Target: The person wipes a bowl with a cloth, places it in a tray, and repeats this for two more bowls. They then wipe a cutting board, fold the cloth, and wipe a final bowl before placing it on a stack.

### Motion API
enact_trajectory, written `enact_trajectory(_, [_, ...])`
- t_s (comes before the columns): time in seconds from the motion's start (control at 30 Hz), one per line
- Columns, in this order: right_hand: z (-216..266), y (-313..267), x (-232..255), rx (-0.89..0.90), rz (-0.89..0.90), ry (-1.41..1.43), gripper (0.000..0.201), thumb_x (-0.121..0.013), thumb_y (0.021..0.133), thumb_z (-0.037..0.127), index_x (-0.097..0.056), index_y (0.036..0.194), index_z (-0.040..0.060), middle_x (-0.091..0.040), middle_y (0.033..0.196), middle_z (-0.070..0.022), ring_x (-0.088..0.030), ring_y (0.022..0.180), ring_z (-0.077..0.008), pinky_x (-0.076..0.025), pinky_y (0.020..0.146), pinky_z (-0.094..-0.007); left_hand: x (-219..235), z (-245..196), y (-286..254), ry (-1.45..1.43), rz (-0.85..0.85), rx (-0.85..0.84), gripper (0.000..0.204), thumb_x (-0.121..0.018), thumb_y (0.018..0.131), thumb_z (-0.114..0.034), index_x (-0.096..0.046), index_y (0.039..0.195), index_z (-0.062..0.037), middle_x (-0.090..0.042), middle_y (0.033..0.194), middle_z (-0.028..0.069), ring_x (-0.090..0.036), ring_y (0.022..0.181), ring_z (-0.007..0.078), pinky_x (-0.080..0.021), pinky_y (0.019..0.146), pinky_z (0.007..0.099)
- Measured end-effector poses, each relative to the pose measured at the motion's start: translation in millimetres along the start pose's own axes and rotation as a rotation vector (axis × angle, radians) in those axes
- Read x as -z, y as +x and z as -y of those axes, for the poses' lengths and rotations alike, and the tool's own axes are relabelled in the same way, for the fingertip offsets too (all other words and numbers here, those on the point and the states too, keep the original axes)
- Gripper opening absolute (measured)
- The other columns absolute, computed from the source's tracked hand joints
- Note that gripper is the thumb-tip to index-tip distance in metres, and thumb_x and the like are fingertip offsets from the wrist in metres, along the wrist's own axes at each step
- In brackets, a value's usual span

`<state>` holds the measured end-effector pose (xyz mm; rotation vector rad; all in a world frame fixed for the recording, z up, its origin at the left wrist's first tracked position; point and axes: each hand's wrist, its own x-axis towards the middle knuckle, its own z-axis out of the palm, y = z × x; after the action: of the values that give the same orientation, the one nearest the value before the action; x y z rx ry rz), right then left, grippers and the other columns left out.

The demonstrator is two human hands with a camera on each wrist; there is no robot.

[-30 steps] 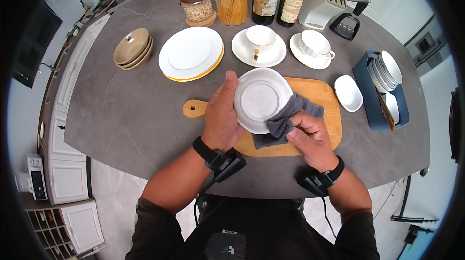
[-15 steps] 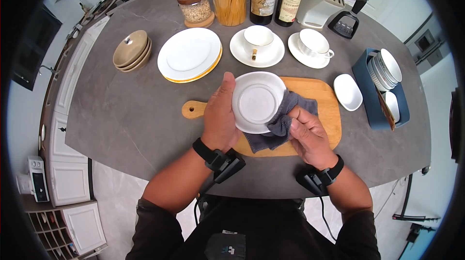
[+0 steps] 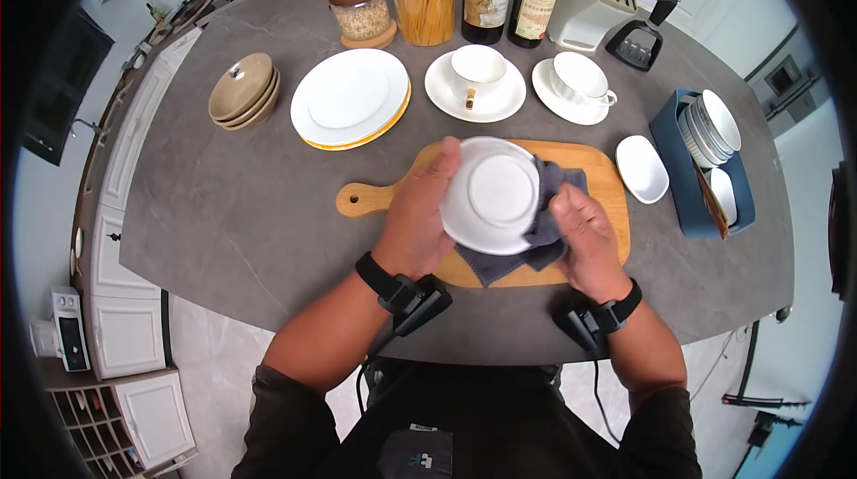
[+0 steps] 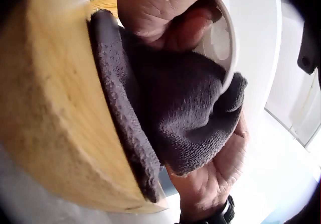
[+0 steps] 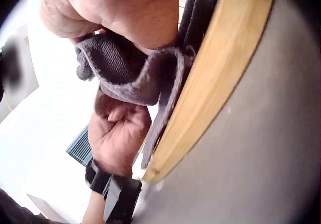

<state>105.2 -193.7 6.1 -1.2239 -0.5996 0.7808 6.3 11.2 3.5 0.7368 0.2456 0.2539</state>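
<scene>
A white shallow bowl (image 3: 498, 193) is held above the wooden cutting board (image 3: 616, 211), the ring on its base facing the head camera. My left hand (image 3: 420, 211) grips its left side, thumb along the rim. With my right hand (image 3: 589, 238) I pinch a dark grey cloth (image 3: 546, 211) at the bowl's right edge. Loose cloth hangs down over the board. In the left wrist view the cloth (image 4: 185, 108) wraps over part of the bowl's rim (image 4: 231, 53). The right wrist view shows the cloth (image 5: 125, 73) bunched under the hand, hiding most of the bowl.
White plates (image 3: 348, 99) and brown bowls (image 3: 243, 91) are stacked at the left. Two cups on saucers (image 3: 500, 108) stand behind the board. At the right are a small white dish (image 3: 642, 170) and a blue bin (image 3: 687, 202) of bowls. Bottles (image 3: 536, 6) and a knife block (image 3: 580, 15) line the back.
The bowl and left hand have shifted slightly right, and the bowl has turned a little. My right hand and the cloth have moved along the bowl's right edge, the hand blurred now.
</scene>
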Motion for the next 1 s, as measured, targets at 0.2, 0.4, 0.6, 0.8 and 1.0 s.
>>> enact_trajectory(0.2, [-3,-4,-15,0.111,-0.001,-0.025,0.037,-0.061,0.117,0.033,-0.05,0.087,0.0139,-0.043,0.083,0.011,-0.035,0.079,-0.002,-0.032,0.069,-0.0227,4,1,2,0.083,-0.009,0.046,0.054,-0.05,0.118,-0.048,-0.066,0.136,0.0007,-0.076,0.125,0.0101,-0.074,0.114,0.0178,-0.061,0.1,0.0353])
enact_trajectory(0.4, [8,-4,-2,0.087,0.06,-0.078,0.037,-0.058,0.117,0.035,-0.051,0.088,0.014,-0.045,0.084,0.0106,-0.036,0.078,-0.002,-0.034,0.069,-0.0234,-3,0,-1,-0.014,0.045,0.066,0.056,-0.05,0.118,-0.05,-0.066,0.136,0.0,-0.076,0.124,0.0101,-0.075,0.112,0.0173,-0.061,0.099,0.0343])
enact_trajectory(0.6, [-1,-1,-20,0.073,-0.091,0.083,0.036,-0.057,0.118,0.037,-0.052,0.091,0.0132,-0.045,0.087,0.0096,-0.038,0.082,-0.0024,-0.037,0.074,-0.0236,-2,2,0,0.028,0.038,0.021,0.056,-0.049,0.118,-0.05,-0.065,0.138,-0.0002,-0.076,0.125,0.0101,-0.075,0.114,0.0179,-0.061,0.099,0.0345])
enact_trajectory(0.8, [9,1,-10,0.051,-0.067,-0.057,0.039,-0.055,0.118,0.041,-0.058,0.095,0.0105,-0.053,0.091,0.0077,-0.046,0.085,-0.0036,-0.043,0.08,-0.0235,-7,0,-4,0.012,-0.015,-0.005,0.052,-0.052,0.117,-0.049,-0.068,0.133,-0.0019,-0.076,0.121,0.0081,-0.075,0.108,0.0152,-0.061,0.096,0.0323])
enact_trajectory(1.0, [-23,1,9,0.096,-0.101,0.184,0.051,-0.053,0.118,0.044,-0.064,0.141,-0.0005,-0.068,0.135,-0.0079,-0.066,0.12,-0.015,-0.053,0.108,-0.0338,12,15,1,0.139,0.087,0.051,0.048,-0.056,0.116,-0.048,-0.073,0.12,-0.0038,-0.077,0.11,0.0052,-0.073,0.098,0.0109,-0.059,0.085,0.0293])
